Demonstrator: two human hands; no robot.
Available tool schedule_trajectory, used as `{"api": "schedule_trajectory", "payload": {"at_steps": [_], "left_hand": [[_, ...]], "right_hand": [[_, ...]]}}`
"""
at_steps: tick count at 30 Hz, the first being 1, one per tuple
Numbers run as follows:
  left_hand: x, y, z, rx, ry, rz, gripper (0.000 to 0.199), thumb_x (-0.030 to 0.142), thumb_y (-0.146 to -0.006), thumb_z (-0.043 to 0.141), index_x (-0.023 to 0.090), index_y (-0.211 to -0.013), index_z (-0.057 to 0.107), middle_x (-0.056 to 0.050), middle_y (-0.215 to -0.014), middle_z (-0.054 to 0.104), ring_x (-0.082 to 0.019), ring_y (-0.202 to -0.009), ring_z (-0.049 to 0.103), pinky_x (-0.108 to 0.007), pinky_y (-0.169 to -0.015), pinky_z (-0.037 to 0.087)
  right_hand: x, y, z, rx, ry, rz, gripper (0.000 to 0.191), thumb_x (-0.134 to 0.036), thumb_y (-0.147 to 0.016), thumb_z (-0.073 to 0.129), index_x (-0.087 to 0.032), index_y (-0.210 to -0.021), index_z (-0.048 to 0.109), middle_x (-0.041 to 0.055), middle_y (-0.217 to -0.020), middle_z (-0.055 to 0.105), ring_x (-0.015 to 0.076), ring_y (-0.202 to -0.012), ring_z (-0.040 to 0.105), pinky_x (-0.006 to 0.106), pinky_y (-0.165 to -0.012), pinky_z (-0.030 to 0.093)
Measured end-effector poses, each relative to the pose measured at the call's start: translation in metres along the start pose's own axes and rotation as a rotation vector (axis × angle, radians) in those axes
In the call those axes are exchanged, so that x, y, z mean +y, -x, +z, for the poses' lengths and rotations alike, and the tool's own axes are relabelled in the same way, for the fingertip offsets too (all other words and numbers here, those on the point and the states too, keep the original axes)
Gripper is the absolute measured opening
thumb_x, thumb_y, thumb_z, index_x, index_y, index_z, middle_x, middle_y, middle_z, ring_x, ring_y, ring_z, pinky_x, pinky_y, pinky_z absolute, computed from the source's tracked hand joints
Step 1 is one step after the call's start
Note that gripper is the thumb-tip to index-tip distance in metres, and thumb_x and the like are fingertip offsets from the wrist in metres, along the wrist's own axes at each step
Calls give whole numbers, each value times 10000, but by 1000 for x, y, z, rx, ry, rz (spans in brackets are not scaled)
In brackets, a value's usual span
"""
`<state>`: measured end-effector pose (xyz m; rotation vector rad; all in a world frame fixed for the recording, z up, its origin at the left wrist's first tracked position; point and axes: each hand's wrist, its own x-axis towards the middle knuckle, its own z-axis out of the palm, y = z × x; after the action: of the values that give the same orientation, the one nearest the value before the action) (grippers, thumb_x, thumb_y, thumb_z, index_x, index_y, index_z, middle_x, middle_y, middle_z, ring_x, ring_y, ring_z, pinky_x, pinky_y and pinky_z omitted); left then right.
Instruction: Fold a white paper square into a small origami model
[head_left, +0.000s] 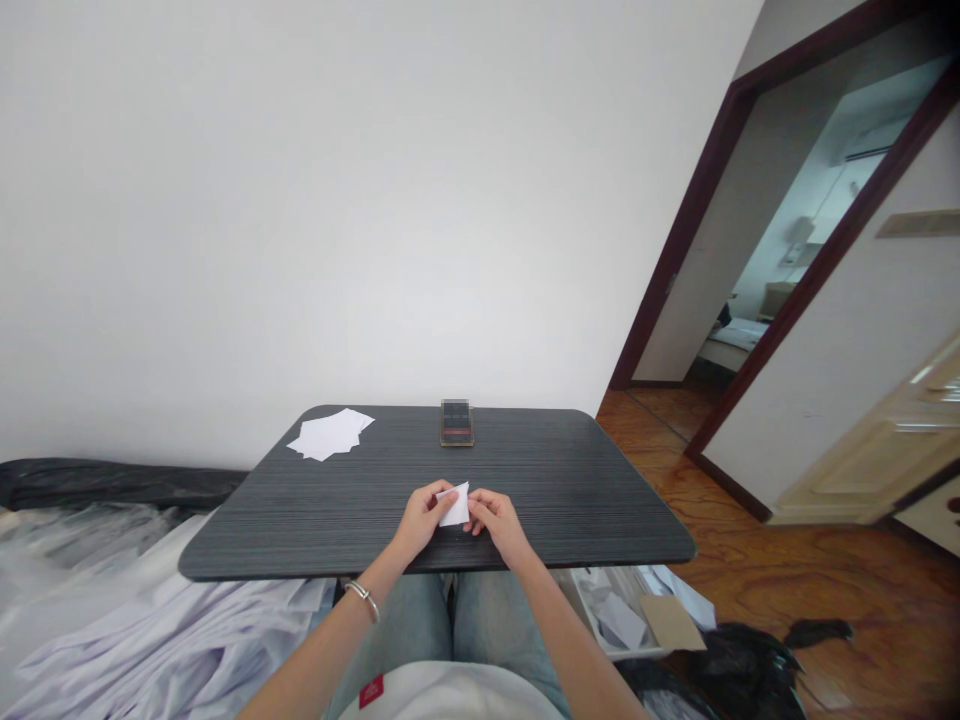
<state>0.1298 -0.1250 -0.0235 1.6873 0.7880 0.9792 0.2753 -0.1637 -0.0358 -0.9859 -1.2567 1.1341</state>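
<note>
A small piece of white paper [454, 505] is held up over the front part of the dark table [360, 510]. My left hand [422, 518] grips its left side, thumb on the face of the paper. At the paper's right edge, my right hand [495, 520] pinches it between thumb and fingers. Several white paper sheets [330, 434] lie in a loose, overlapping pile at the table's back left. A phone-like device [456, 423] with a dark screen rests near the back edge, at the middle.
Below the table on the left are heaped white sheets or cloth [187, 650] and clear plastic. A white box [600, 610] with papers and a cardboard flap stands below right, beside black plastic bags [742, 665]. A wall rises behind the table, with a doorway at right.
</note>
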Motion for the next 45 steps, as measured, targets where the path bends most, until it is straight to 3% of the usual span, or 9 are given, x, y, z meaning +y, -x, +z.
{"api": "schedule_trajectory", "payload": {"at_steps": [12,18,22,27,31,35,41,45], "left_hand": [[-2,-2,0,64,-34,-20,272,372,-707,565,110,-691,638,-22,-593,590,-121,-543,483,-206,-502,334],[-6,-2,1,69,8,-16,257,365,-679,594,115,-712,644,-22,-609,614,-124,-545,509,-211,-518,361],[-6,-3,0,69,34,-45,251,359,-645,630,114,-695,612,-1,-580,588,-108,-512,489,-199,-487,345],[-6,-3,0,51,33,-35,271,372,-746,515,114,-714,591,-3,-570,553,-97,-503,464,-194,-470,334],[-9,-4,-1,192,50,5,203,332,-721,552,151,-807,520,28,-585,519,-91,-498,456,-184,-463,338],[-12,-4,-4,354,-140,66,160,274,-660,614,155,-661,508,37,-590,463,-86,-519,425,-188,-485,336],[-5,-1,-1,218,-307,156,184,295,-745,530,166,-789,654,-1,-649,489,-111,-577,450,-225,-552,363],[-2,-1,3,104,-304,144,262,342,-708,575,187,-903,657,-21,-737,513,-117,-605,473,-215,-515,378]], "right_hand": [[6,-3,1,55,27,39,35,-145,-630,522,-163,-654,539,-45,-513,547,90,-450,528,170,-406,388],[4,-2,3,18,71,-13,107,-151,-626,578,-158,-732,564,-31,-579,590,104,-505,551,184,-447,396],[5,-1,1,9,32,24,57,-204,-676,547,-157,-700,568,-25,-568,596,96,-480,536,180,-430,380],[3,0,1,-53,42,45,67,-213,-668,575,-151,-661,551,-24,-533,598,100,-484,552,182,-448,377],[2,1,2,-78,73,60,84,-206,-652,585,-152,-627,524,-24,-511,601,101,-468,557,184,-450,376],[4,0,2,-23,38,61,77,-193,-654,562,-154,-624,504,-23,-516,609,94,-450,554,174,-425,373],[7,-3,2,129,-20,55,112,-232,-658,577,-158,-627,499,-18,-504,608,108,-449,570,184,-412,424],[7,-3,2,191,-61,56,200,-321,-652,617,-162,-629,498,5,-541,637,146,-511,618,242,-491,498]]}}
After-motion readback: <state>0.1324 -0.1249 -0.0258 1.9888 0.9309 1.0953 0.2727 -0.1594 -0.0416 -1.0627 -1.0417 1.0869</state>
